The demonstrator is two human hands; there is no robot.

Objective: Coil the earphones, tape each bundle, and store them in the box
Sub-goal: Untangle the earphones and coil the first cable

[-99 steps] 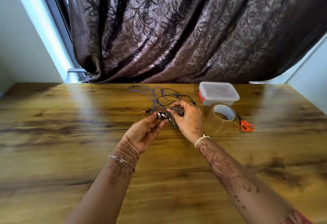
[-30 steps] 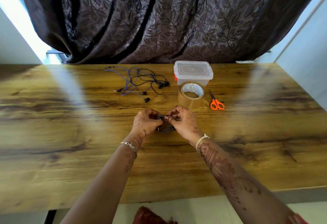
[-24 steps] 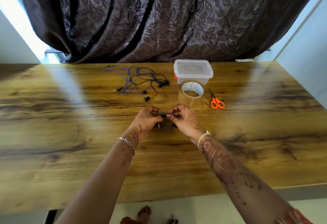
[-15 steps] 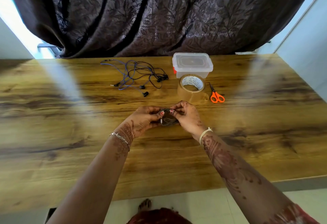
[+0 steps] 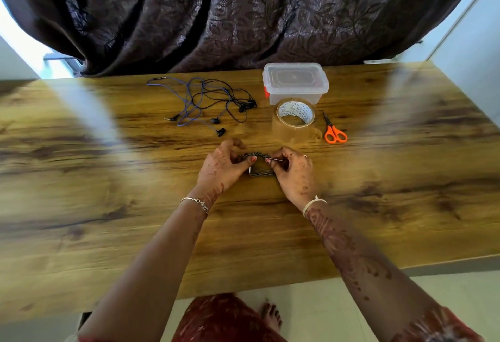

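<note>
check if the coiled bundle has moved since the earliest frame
Yes: the coiled bundle was level with the tape roll; now it is nearer the person.

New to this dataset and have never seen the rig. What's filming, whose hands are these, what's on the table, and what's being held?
There is no robot here. A person works with bare hands, filmed by one wide-angle camera worn on the head and looking forward and down, which is why the arms enter from the bottom edge. The left hand and right hand hold a small coil of earphone cord over the table. The right hand pinches what looks like the coil's plug end. Farther back lie loose earphones in a tangle, a clear box with its lid on, a tape roll in front of it, and orange scissors to the right. A dark curtain hangs behind.
</note>
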